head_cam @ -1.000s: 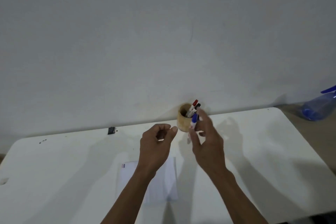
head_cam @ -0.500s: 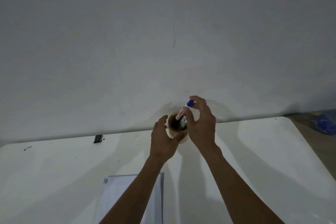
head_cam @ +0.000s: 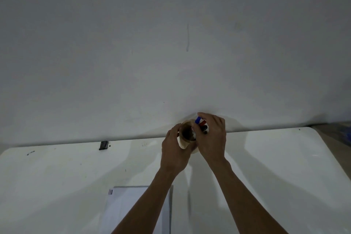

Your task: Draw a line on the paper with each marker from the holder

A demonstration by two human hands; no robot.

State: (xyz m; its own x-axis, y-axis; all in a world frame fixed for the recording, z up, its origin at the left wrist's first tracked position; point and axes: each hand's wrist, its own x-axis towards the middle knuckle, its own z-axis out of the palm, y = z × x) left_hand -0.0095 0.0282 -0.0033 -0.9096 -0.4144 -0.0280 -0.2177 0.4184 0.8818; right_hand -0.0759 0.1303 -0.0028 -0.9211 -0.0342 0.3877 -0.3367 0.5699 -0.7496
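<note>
A tan round holder (head_cam: 183,143) stands at the table's far edge by the wall. My left hand (head_cam: 175,150) wraps its left side. My right hand (head_cam: 212,138) is over its rim, fingers pinched on a blue-capped marker (head_cam: 197,120) whose lower end sits inside the holder. A red-capped marker (head_cam: 202,123) and a black one (head_cam: 204,129) lean in the holder under my right fingers. The white paper (head_cam: 131,209) lies near the front, partly under my left forearm, with three short marks (head_cam: 110,192) at its top left corner.
A white table (head_cam: 275,167) spans the view, against a plain wall. A small black object (head_cam: 103,145) lies at the back edge on the left. The table's right corner is rounded, with floor beyond it.
My right hand has brought the blue-capped marker from above the table down into the holder. My left hand has moved forward and closed round the holder. The view has shifted.
</note>
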